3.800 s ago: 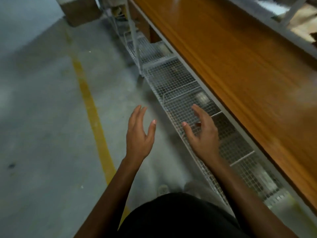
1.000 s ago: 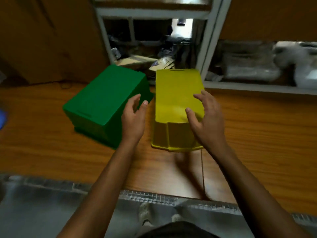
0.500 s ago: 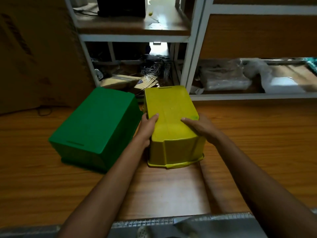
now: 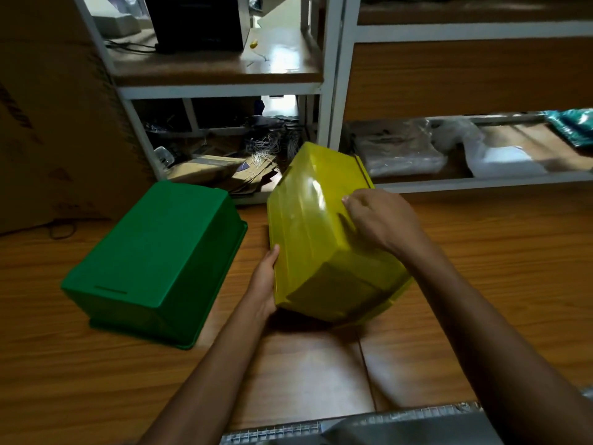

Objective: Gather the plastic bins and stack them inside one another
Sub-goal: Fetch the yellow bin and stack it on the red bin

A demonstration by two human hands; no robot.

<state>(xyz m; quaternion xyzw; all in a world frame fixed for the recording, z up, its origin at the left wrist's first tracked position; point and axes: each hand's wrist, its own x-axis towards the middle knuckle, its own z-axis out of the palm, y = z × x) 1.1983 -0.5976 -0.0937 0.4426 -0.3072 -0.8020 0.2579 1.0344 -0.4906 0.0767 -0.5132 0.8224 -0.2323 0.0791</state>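
Observation:
A yellow plastic bin point(image 4: 308, 226) is lifted off the wooden table point(image 4: 481, 284) and tilted, its underside facing me. My left hand point(image 4: 264, 284) grips its lower left edge. My right hand point(image 4: 382, 223) holds its upper right side. A green plastic bin point(image 4: 154, 258) lies upside down on the table just left of the yellow one, untouched.
A white metal shelf frame point(image 4: 333, 91) stands behind the table, with cardboard and wires point(image 4: 244, 162) on its low shelf and plastic bags point(image 4: 401, 155) to the right. A large cardboard box point(image 4: 48, 123) stands at far left. A wire mesh ledge point(image 4: 353, 425) runs along the table's near edge.
Both hands reached from over the floor to the yellow bin and took hold of it. The bin has risen off the table and tipped to the right.

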